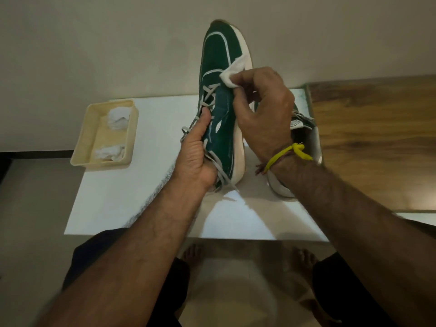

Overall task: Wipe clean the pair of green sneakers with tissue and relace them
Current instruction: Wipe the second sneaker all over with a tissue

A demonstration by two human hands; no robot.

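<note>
A green sneaker (218,67) with white stripes, a white sole and grey laces is held above the white table, toe pointing away from me. My left hand (197,156) grips its laced tongue side near the heel. My right hand (262,114) pinches a folded white tissue (232,73) and presses it against the sneaker's side by the sole. The second green sneaker (304,128) rests on the table, largely hidden behind my right hand and wrist.
A cream plastic tray (81,147) holding crumpled tissues stands at the table's left edge (77,197). A wooden surface (377,138) adjoins on the right. A wall rises behind. My bare feet stand on the floor below the table's front edge.
</note>
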